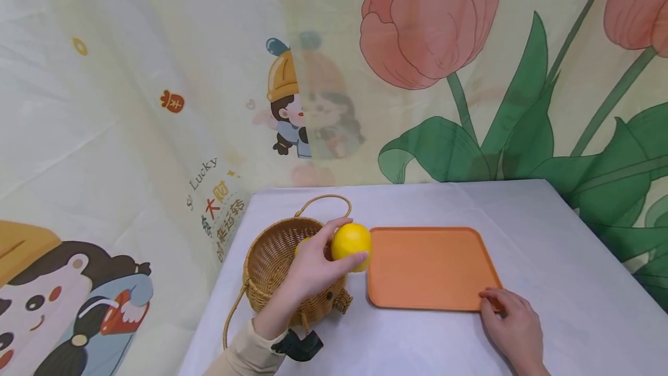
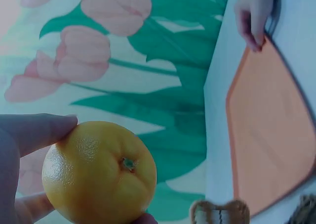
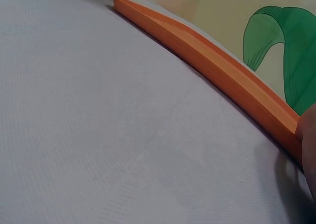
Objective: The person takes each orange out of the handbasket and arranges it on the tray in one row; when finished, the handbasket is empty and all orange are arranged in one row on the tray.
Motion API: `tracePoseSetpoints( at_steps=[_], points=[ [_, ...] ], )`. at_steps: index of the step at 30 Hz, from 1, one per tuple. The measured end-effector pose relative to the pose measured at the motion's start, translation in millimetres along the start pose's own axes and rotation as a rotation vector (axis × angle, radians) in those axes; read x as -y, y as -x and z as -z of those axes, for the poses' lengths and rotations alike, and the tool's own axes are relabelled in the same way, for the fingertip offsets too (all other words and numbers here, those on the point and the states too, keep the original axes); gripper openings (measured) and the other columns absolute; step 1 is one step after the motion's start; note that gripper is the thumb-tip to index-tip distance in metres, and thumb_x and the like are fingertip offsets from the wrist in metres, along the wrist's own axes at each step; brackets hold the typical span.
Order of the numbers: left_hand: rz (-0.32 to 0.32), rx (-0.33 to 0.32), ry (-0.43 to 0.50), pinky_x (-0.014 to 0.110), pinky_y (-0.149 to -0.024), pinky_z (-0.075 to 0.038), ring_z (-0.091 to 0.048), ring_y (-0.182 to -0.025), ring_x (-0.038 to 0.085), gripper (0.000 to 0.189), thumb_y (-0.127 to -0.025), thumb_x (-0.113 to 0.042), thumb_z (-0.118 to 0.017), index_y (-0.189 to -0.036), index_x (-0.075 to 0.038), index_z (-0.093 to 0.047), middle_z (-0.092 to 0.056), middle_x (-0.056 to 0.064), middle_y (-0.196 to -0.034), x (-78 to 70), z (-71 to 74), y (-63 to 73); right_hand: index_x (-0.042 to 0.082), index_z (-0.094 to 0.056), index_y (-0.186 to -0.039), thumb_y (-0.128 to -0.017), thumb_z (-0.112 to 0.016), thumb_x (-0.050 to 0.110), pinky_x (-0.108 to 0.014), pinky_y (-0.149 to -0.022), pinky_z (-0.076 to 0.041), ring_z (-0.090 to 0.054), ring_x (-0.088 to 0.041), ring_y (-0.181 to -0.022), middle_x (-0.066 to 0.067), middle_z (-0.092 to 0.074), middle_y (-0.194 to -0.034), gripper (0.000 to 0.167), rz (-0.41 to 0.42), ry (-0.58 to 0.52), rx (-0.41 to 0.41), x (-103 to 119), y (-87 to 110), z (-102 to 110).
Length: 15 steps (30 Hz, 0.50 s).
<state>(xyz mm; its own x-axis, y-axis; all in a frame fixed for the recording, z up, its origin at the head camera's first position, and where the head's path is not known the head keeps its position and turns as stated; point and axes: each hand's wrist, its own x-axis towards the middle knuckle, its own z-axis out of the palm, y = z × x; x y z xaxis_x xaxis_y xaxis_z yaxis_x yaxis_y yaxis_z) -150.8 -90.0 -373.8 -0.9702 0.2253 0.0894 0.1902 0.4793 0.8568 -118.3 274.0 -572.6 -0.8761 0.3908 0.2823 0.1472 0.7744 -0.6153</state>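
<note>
Presently, near the middle of the head frame, the left hand (image 1: 312, 267) grasps a yellow fruit (image 1: 352, 246) between the thumb and the fingers. In the left wrist view this fruit fills the lower left part, and its small green stem mark faces the camera. It is lifted above the white table (image 1: 412, 341), and from the head it appears between the woven basket (image 1: 263, 252), left of centre, and the orange tray (image 1: 430, 268), right of centre. Another yellow thing (image 1: 300, 245) shows inside the basket, mostly hidden behind the hand.

At the lower right of the head frame, the right hand (image 1: 514, 321) pinches the near corner of the tray, as it seems, with curled fingers. The tray lies flat, and its visible surface bears nothing.

I judge that the step in hand is the carrying of the fruit between basket and tray; the direction I cannot tell with certainty. If the tray is the destination, the next move calls for bringing the fruit rightward, lowering it gently and opening the fingers only after contact, because a round fruit may roll.
</note>
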Motion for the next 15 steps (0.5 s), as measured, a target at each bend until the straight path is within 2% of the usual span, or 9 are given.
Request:
tracePoseSetpoints(
  at_steps=[5,10,15],
  points=[
    [-0.011,0.052,0.054,0.036,-0.064,-0.055,-0.066,-0.084,0.018,0.060,-0.084,-0.047,-0.081,-0.138,-0.040,-0.057,-0.069,-0.001,-0.104,-3.2,-23.5,-1.2,-0.001,-0.074,-0.105,-0.090,-0.068,0.005,-0.064,-0.100,-0.038,-0.053,-0.042,-0.117,-0.024,-0.068,-0.114,0.017,0.001,-0.006,0.003,-0.3,-1.5,-1.8],
    [-0.040,0.089,0.099,0.033,-0.068,-0.055,-0.065,-0.083,0.015,0.058,-0.084,-0.047,-0.081,-0.137,-0.039,-0.059,-0.068,-0.004,-0.103,1.5,-53.5,-8.5,0.000,-0.075,-0.105,-0.090,-0.069,0.006,-0.064,-0.102,-0.037,-0.053,-0.042,-0.117,-0.023,-0.068,-0.115,0.016,-0.011,-0.004,0.013,-2.2,-0.5,-2.2],
    [-0.020,0.103,0.123,0.031,-0.065,-0.053,-0.062,-0.085,0.014,0.058,-0.081,-0.048,-0.082,-0.134,-0.038,-0.062,-0.066,-0.006,-0.102,4.5,-84.6,-15.6,-0.001,-0.075,-0.106,-0.091,-0.068,0.006,-0.065,-0.102,-0.036,-0.052,-0.043,-0.119,-0.024,-0.068,-0.115,0.017,-0.015,0.002,0.020,-2.8,-1.5,-2.2]
  ],
)
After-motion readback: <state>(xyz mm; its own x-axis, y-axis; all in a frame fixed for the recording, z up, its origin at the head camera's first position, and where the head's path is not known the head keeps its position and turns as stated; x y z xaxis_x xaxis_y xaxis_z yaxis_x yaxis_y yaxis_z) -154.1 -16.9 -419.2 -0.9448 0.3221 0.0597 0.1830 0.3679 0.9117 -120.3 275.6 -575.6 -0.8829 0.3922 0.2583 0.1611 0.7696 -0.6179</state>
